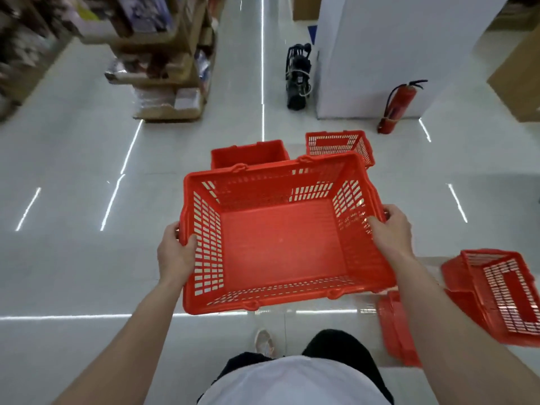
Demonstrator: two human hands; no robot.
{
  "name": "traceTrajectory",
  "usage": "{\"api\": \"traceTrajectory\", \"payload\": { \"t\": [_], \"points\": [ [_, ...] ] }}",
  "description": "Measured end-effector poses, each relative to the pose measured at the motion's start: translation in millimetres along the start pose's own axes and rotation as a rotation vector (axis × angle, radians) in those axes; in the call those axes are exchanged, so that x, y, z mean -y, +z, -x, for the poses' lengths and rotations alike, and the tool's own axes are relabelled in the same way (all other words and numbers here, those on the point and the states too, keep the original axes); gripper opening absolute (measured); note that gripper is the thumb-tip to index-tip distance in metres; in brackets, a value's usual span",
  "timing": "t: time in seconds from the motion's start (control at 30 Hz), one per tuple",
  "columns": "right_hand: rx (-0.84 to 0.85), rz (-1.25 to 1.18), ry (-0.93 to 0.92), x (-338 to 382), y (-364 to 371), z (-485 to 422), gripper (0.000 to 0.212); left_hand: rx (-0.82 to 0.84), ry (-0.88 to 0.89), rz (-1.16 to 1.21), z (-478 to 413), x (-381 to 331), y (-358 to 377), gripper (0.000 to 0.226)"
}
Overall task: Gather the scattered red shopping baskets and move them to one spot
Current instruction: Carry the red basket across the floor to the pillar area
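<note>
I hold an empty red shopping basket (280, 241) level in front of me, above the floor. My left hand (176, 252) grips its left rim and my right hand (390, 229) grips its right rim. Just beyond it, two more red baskets rest on the floor: one with its solid side up (248, 153) and one tipped over (336, 143) to its right. At the lower right another red basket (502, 290) lies on its side, and a further red basket (397, 328) lies partly hidden behind my right forearm.
A red fire extinguisher (397, 106) stands against a white pillar (394, 54). A black machine (298, 77) sits left of the pillar. Cardboard shelving with goods (169, 68) stands at the back left. The glossy white floor (73, 200) stretches to the left.
</note>
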State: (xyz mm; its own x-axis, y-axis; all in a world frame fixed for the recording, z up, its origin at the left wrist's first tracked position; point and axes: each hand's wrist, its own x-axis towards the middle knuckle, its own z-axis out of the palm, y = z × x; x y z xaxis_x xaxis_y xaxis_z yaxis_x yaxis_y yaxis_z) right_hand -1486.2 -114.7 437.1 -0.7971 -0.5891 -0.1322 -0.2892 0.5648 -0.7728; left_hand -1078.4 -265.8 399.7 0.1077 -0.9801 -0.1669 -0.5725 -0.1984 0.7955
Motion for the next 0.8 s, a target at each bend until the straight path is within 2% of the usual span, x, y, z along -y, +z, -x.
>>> {"api": "traceTrajectory", "payload": {
  "t": [0.17, 0.37, 0.6, 0.8],
  "points": [
    [0.038, -0.020, 0.002, 44.5, 58.3, -64.9, 0.023, -0.014, -0.039, -0.004, -81.6, -7.6, 5.3, 0.035],
    [0.089, -0.032, 0.025, 78.3, 128.6, -171.1, 0.019, -0.011, -0.056, -0.016, -187.2, -28.3, 50.1, 0.036],
    [0.190, -0.002, 0.073, 110.1, 214.8, -320.6, 0.032, 0.010, -0.165, -0.065, -316.3, -53.8, 121.0, 0.043],
    [0.232, 0.099, 0.070, 120.3, 307.4, -432.6, 0.035, 0.062, -0.293, -0.079, -428.3, -53.8, 182.8, 0.046]
  ]
}}
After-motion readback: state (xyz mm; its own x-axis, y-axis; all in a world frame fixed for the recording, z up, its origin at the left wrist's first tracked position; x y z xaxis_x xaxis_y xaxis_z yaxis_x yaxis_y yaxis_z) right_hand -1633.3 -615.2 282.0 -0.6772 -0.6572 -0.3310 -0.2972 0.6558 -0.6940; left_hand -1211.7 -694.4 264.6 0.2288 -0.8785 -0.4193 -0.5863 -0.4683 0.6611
